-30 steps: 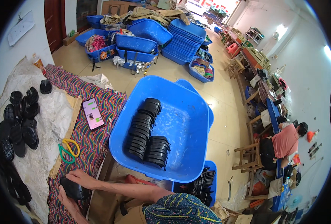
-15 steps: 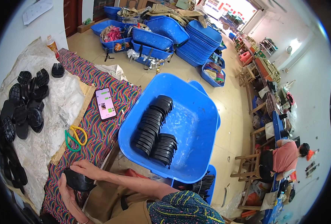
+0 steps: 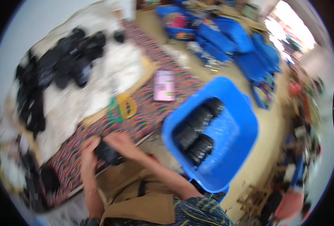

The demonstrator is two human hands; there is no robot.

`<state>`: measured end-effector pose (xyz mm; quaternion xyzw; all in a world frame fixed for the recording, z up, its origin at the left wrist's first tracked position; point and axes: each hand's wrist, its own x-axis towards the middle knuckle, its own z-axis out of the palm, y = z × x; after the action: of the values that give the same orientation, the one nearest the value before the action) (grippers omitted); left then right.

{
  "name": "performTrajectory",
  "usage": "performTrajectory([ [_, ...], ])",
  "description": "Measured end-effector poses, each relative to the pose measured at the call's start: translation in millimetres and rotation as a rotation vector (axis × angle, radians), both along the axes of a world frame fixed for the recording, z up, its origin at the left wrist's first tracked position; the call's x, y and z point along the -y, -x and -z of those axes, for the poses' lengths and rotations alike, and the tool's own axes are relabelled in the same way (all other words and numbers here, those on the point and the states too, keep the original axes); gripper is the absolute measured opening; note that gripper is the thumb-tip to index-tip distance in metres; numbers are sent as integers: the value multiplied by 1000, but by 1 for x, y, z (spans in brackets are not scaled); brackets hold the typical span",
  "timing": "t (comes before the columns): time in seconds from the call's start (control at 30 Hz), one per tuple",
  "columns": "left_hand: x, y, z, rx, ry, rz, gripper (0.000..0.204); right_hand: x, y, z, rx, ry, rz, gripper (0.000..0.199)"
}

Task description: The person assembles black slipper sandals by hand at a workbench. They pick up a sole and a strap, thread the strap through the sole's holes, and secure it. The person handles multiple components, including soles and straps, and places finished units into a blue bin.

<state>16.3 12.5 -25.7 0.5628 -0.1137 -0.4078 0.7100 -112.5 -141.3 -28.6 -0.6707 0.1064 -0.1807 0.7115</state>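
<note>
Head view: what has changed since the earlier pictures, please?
The view swung left and blurred, so the phone and blue tub appear farther right. The left hand and right hand still hold the black piece; the scissors still lie near the phone.

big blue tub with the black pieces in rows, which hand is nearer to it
Right. The right hand is left of the blue tub, apart from it; the left hand is farther left, at the black piece's far side.

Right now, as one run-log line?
left hand: holding black piece | right hand: likewise | patterned cloth: phone, scissors | blue tub: stacked black parts | image: blurred
</note>
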Motion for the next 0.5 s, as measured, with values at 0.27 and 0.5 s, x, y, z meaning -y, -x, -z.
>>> performTrajectory([
  [0.27,-5,7,-52,-266,-13,85,20,-5,1,-2,-84,-328,-3,23],
  [0.5,9,20,-56,173,-226,74,27,-6,8,-2,-36,-113,18,26],
])
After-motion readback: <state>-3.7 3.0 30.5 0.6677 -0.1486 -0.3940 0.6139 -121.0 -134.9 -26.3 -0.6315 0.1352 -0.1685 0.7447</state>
